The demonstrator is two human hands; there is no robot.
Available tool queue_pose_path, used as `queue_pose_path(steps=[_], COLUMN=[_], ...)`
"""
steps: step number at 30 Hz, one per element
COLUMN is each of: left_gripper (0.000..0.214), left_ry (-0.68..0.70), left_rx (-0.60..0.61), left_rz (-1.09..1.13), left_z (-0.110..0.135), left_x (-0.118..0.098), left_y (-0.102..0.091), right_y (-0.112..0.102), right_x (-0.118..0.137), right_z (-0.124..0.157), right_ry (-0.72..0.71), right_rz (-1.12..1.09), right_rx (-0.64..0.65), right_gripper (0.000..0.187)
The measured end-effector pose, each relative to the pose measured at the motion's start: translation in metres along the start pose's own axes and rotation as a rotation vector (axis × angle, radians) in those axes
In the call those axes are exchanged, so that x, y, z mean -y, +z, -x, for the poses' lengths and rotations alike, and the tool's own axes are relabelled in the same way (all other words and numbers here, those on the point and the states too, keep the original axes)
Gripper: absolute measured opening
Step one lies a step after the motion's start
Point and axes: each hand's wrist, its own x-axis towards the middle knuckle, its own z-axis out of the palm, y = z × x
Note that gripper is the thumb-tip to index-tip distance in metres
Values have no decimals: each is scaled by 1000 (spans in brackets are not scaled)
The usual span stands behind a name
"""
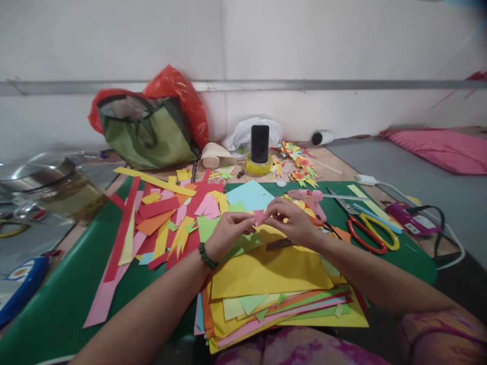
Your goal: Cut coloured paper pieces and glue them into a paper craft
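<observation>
A small piece of pink paper [258, 217] is pinched between my two hands, above a stack of coloured paper. My left hand [233, 230] grips its left edge with thumb and forefinger; a dark beaded bracelet circles that wrist. On the other side, my right hand [291, 220] has its fingertips closed at the paper's right edge. Below them lie yellow sheets [266, 271] with green, pink and orange sheets layered underneath. A pink glue gun [312, 200] rests just beyond my right hand, partly hidden by it.
Scissors with red and yellow handles [367, 233] lie right, near a purple device [413, 220] with a cable. Paper strips and scraps [155, 208] cover the left of the green mat [57, 304]. Behind stand a phone [259, 143], paper flowers [302, 175], a green bag [148, 137] and a glass jar [68, 192].
</observation>
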Motion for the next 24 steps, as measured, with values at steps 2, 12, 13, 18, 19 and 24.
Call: queue_pose_path(steps=[2,12,13,18,19,24], left_gripper=[29,29,29,26,25,24], left_ry=[34,101,113,156,162,200], left_rx=[-3,-10,-10,-11,-10,4], left_rz=[-49,-215,-231,-298,-310,-374], left_z=[1,4,4,4,5,5], left_x=[2,-1,-1,-1,-1,-2], left_y=[1,2,2,3,4,6], right_y=[1,3,3,3,3,3], right_x=[1,2,2,5,5,6], right_z=[-1,-4,-4,-5,-6,-6], right_ry=[172,496,512,535,536,507], right_rz=[-96,-414,-429,-461,-466,-454], right_rx=[-27,38,40,30,27,8], right_gripper=[26,40,41,41,40,38])
